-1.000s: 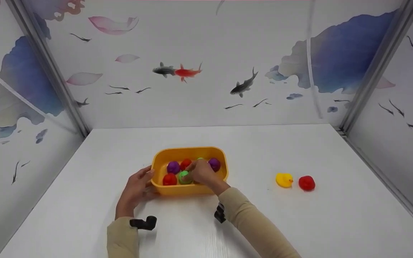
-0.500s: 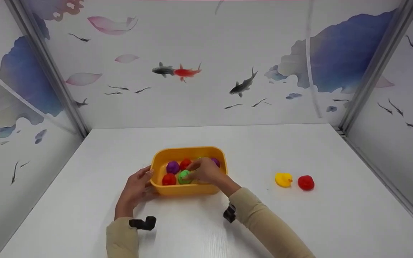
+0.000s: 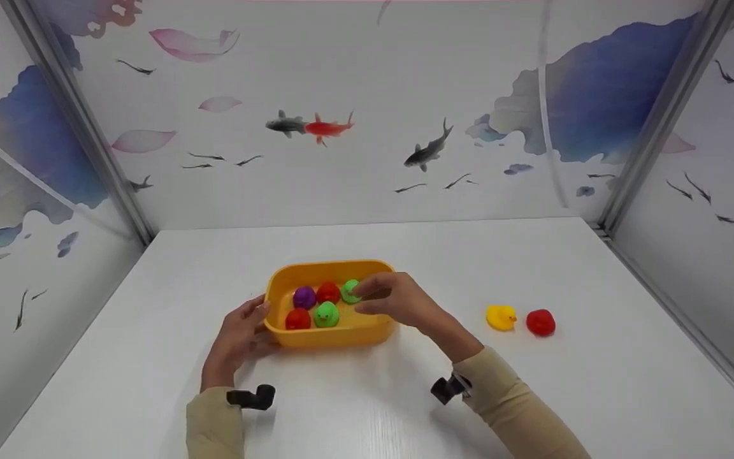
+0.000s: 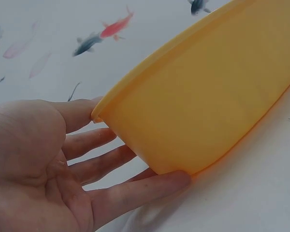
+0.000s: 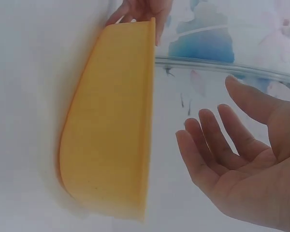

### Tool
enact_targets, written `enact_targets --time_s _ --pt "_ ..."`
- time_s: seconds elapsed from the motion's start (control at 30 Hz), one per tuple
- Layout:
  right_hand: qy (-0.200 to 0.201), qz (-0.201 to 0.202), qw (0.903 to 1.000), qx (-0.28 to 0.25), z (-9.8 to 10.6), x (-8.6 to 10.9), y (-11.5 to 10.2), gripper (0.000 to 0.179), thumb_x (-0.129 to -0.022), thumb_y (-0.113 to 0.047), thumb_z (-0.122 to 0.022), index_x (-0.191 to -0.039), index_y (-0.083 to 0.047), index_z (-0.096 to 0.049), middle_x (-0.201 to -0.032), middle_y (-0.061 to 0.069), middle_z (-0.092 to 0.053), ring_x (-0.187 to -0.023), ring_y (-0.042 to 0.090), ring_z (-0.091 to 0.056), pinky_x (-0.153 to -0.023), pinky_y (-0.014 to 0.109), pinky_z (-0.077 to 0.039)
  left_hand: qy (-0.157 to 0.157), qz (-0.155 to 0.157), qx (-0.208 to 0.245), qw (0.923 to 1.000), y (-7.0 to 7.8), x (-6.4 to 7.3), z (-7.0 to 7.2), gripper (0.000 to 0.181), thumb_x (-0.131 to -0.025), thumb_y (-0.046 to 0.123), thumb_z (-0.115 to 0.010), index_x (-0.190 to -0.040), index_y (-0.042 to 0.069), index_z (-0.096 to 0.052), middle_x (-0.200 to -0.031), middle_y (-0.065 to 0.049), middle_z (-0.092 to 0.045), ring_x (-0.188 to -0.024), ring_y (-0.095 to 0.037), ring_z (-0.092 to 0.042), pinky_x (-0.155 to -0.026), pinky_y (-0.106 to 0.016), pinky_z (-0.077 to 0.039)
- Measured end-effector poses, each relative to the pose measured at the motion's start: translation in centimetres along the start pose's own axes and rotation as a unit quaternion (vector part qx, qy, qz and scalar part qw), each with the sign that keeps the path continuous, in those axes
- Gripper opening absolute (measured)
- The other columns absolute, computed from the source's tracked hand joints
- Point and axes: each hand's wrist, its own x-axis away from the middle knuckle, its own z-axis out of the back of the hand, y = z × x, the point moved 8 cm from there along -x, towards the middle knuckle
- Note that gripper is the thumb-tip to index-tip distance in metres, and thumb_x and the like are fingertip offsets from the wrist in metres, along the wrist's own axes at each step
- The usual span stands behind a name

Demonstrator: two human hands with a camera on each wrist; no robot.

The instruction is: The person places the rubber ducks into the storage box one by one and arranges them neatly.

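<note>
A yellow-orange plastic tub [image 3: 335,338] stands on the white table with several small toy ducks inside. They include a purple duck [image 3: 304,298], red ducks [image 3: 297,319] and a green duck [image 3: 326,315] in front of another green one [image 3: 351,291]. My left hand [image 3: 236,335] holds the tub's left end, thumb at the rim and fingers against the outer wall, as the left wrist view shows. Above the tub's right end, my right hand [image 3: 402,299] has its fingers spread and loosely bent. Nothing lies in that palm in the right wrist view. It hides the tub's right corner.
To the right of the tub, a yellow duck [image 3: 501,317] and a red duck [image 3: 540,322] sit side by side on the table [image 3: 456,255]. Printed panels [image 3: 367,191] with fish and petals enclose the table at the back and both sides.
My right hand has lifted away from the ducks and moved right, its fingers spreading and uncovering the green ducks. My left hand stays on the tub. The head view has shifted slightly.
</note>
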Motion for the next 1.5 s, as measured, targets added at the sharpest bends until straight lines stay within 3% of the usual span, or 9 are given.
enact_targets --time_s 0.13,0.3,0.57,1.03,1.5 --pt "0.008 0.003 0.9998 -0.016 1.6 1.0 0.0 0.031 -0.088 -0.023 -0.078 -0.115 -0.008 -0.072 -0.118 0.015 -0.070 -0.103 0.018 -0.067 -0.094 0.031 -0.059 0.000 -0.003 0.006 1.0000 0.1 0.1 0.2 0.060 -0.104 0.043 -0.049 -0.157 0.020 -0.033 -0.155 -0.014 -0.044 -0.131 -0.033 -0.053 -0.095 -0.038 -0.059" --pt "0.020 -0.022 0.9994 -0.016 3.4 1.4 0.9 0.032 -0.090 -0.024 -0.076 -0.118 -0.010 -0.071 -0.121 0.013 -0.070 -0.110 0.020 -0.066 -0.099 0.033 -0.058 -0.002 -0.005 0.006 1.0000 0.2 0.1 0.2 0.059 -0.104 0.044 -0.049 -0.157 0.021 -0.034 -0.155 -0.013 -0.044 -0.130 -0.032 -0.053 -0.096 -0.038 -0.059" --pt "0.020 -0.026 0.9991 0.025 6.6 2.1 2.3 0.032 -0.091 -0.029 -0.074 -0.119 -0.014 -0.071 -0.123 0.008 -0.070 -0.112 0.022 -0.066 -0.103 0.041 -0.055 -0.007 0.000 0.005 1.0000 -0.1 -0.2 -0.1 0.059 -0.104 0.045 -0.049 -0.157 0.022 -0.034 -0.155 -0.012 -0.045 -0.128 -0.031 -0.055 -0.097 -0.037 -0.059" --pt "0.065 -0.065 0.9953 0.032 13.9 3.8 6.6 0.043 -0.093 -0.037 -0.071 -0.128 -0.012 -0.065 -0.132 0.011 -0.066 -0.113 0.023 -0.066 -0.111 0.047 -0.049 -0.015 -0.001 0.024 0.9996 -0.1 -0.1 -0.1 0.062 -0.104 0.044 -0.048 -0.159 0.023 -0.029 -0.158 -0.014 -0.041 -0.133 -0.035 -0.053 -0.097 -0.042 -0.058" --pt "0.071 -0.039 0.9953 0.053 18.0 6.3 9.3 0.045 -0.093 -0.034 -0.071 -0.131 -0.011 -0.063 -0.141 0.014 -0.059 -0.131 0.035 -0.055 -0.114 0.057 -0.042 -0.014 -0.007 0.017 0.9997 -0.1 -0.2 -0.2 0.060 -0.105 0.041 -0.048 -0.159 0.022 -0.029 -0.158 -0.015 -0.042 -0.129 -0.035 -0.057 -0.093 -0.041 -0.060"
